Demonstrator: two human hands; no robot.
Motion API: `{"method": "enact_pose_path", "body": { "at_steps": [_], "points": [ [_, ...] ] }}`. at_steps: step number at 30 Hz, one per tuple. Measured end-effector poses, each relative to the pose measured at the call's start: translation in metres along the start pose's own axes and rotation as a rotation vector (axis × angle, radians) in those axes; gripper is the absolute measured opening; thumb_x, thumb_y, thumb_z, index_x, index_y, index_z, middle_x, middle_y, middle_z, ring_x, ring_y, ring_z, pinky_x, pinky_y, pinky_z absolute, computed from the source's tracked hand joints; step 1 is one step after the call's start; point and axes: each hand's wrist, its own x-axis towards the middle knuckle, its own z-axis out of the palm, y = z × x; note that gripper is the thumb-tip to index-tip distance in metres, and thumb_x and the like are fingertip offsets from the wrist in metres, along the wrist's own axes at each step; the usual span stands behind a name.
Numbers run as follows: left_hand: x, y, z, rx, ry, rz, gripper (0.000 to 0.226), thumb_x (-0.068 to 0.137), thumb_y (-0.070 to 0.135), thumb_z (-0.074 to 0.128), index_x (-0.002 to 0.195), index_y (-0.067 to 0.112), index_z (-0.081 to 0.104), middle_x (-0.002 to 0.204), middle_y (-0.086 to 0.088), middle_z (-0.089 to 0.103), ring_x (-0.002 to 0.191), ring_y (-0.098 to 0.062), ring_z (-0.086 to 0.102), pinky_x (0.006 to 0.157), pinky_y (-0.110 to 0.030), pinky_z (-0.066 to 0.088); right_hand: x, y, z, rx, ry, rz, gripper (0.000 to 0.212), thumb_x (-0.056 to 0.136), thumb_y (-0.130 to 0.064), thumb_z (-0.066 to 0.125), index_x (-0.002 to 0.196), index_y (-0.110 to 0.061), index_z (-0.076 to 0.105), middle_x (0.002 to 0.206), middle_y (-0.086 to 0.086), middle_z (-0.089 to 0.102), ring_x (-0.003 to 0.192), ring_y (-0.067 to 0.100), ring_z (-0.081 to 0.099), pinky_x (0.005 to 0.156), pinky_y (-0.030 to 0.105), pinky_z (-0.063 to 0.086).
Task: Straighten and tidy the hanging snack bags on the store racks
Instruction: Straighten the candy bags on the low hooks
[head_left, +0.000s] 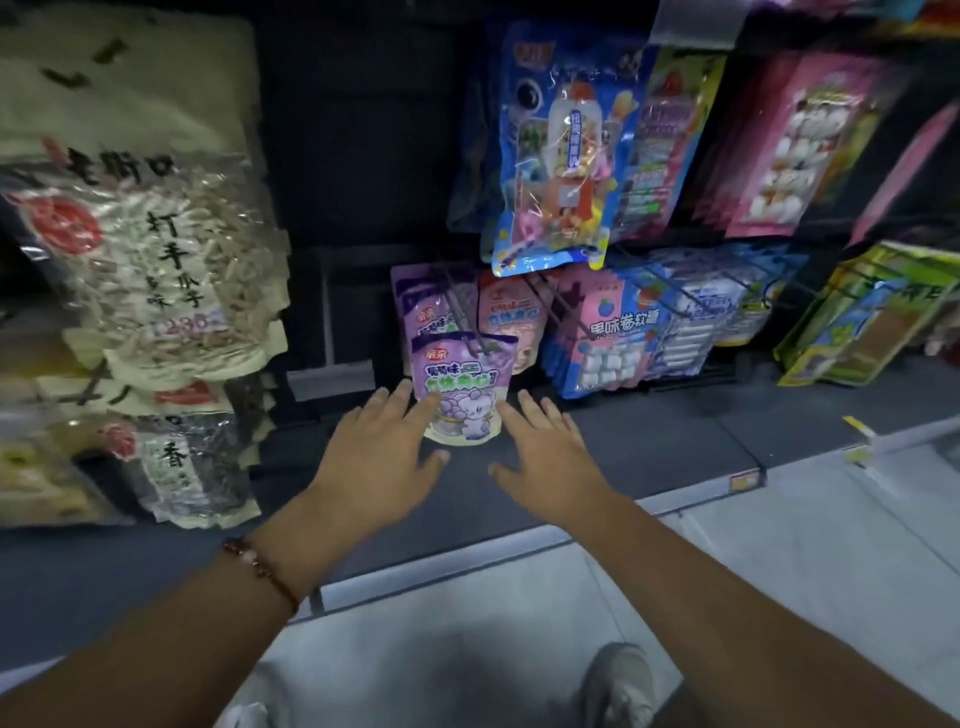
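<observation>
A purple snack bag (464, 387) with a cartoon animal hangs at the front of a low metal hook, with more purple bags (426, 301) and a pink one (511, 317) behind it. My left hand (382, 457) reaches toward the bag's left edge with fingers spread, its fingertips at or just touching the bag. On the bag's right side, my right hand (548, 454) is stretched out with straight fingers, close to the lower right corner. Neither hand holds anything.
Large sunflower seed bags (150, 260) hang at the left. A blue toy-candy bag (558, 150) hangs above, pink and blue marshmallow bags (615, 338) to the right, green packs (867, 322) far right. A dark shelf base (649, 452) runs below; pale floor and my shoe (621, 686) beneath.
</observation>
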Motion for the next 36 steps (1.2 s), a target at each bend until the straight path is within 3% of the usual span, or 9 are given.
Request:
{"method": "enact_pose_path", "body": {
  "at_steps": [6, 11, 17, 28, 36],
  "points": [
    [0.020, -0.001, 0.015, -0.002, -0.143, -0.062, 0.076, 0.095, 0.057, 0.042, 0.156, 0.029, 0.005, 0.163, -0.011, 0.002, 0.149, -0.034, 0.009, 0.119, -0.048, 0.018, 0.020, -0.002, 0.004, 0.072, -0.034, 0.098, 0.082, 0.092, -0.045, 0.057, 0.156, -0.027, 0.009, 0.164, 0.007, 0.000, 0.149, 0.033, 0.001, 0.120, 0.048, 0.006],
    [0.033, 0.000, 0.025, -0.018, -0.171, -0.071, 0.077, 0.095, 0.056, 0.044, 0.156, 0.028, 0.007, 0.163, -0.012, 0.000, 0.148, -0.035, 0.009, 0.118, -0.049, 0.019, 0.029, -0.014, 0.004, 0.170, 0.001, 0.087, 0.075, 0.093, -0.041, 0.058, 0.154, -0.025, 0.018, 0.163, 0.007, 0.006, 0.149, 0.032, 0.005, 0.120, 0.048, 0.008],
    [0.038, -0.003, 0.029, -0.037, -0.162, -0.094, 0.075, 0.095, 0.053, 0.046, 0.155, 0.028, 0.008, 0.163, -0.012, 0.000, 0.148, -0.036, 0.008, 0.119, -0.049, 0.018, 0.039, -0.014, 0.005, 0.164, 0.044, 0.058, 0.072, 0.094, -0.039, 0.057, 0.154, -0.023, 0.020, 0.163, 0.006, 0.010, 0.149, 0.031, 0.010, 0.120, 0.048, 0.013],
    [0.053, -0.007, 0.038, -0.004, -0.060, -0.039, 0.073, 0.097, 0.041, 0.048, 0.155, 0.028, 0.005, 0.163, -0.008, -0.012, 0.149, -0.038, -0.001, 0.119, -0.050, 0.012, 0.071, -0.009, 0.007, -0.179, 0.034, -0.050, 0.073, 0.097, -0.033, 0.049, 0.156, -0.021, 0.008, 0.163, 0.009, 0.005, 0.149, 0.031, 0.006, 0.121, 0.044, 0.009],
    [0.088, -0.002, 0.053, 0.027, -0.031, -0.049, 0.078, 0.095, 0.034, 0.051, 0.155, 0.028, 0.001, 0.161, -0.005, -0.022, 0.146, -0.039, -0.019, 0.120, -0.054, 0.003, 0.101, 0.009, 0.027, -0.062, 0.052, -0.054, 0.074, 0.096, -0.031, 0.053, 0.155, -0.022, 0.010, 0.164, 0.005, -0.004, 0.150, 0.029, -0.001, 0.122, 0.043, 0.009]
  ]
}}
